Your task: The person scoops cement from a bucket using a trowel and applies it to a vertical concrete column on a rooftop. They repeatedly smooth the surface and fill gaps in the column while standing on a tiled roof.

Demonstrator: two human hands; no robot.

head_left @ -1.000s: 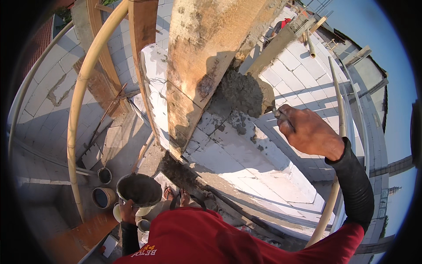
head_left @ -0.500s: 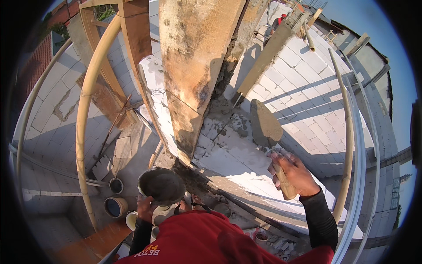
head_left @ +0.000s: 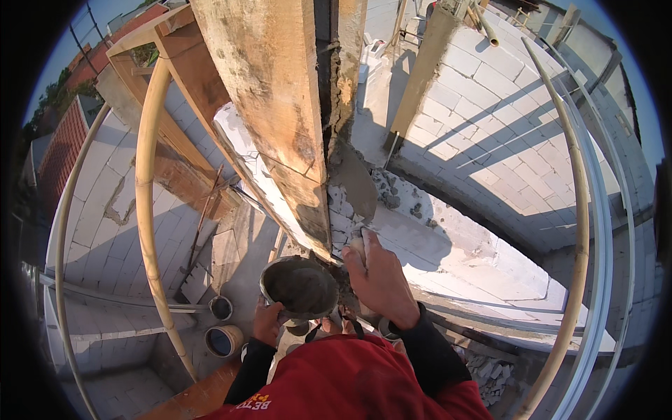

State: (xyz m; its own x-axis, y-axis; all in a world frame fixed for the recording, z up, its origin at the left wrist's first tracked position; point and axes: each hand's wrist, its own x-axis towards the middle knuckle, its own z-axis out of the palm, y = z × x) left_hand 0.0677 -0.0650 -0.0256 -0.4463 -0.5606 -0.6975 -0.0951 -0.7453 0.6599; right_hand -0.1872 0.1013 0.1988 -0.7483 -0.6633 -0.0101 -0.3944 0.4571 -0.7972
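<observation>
My left hand (head_left: 267, 323) grips a round bucket (head_left: 299, 287) of grey mortar from below, held close to my chest. My right hand (head_left: 381, 280) is closed on the handle of a trowel (head_left: 358, 187). Its mortar-coated blade points up and lies against the base of a tall wooden formwork column (head_left: 280, 105). Wet grey mortar (head_left: 395, 199) is smeared on top of the white block wall (head_left: 455, 231) beside the blade. My red shirt fills the lower edge.
Bent bamboo poles (head_left: 148, 210) arch at left and right (head_left: 574, 266). Two round pipe ends (head_left: 224, 341) sit on the floor far below at left. A concrete post (head_left: 427, 70) rises behind the wall. White block walls lie all around.
My right hand has swung from the far right in to the column base, bringing the trowel blade against it. The bucket has come nearer to the middle.
</observation>
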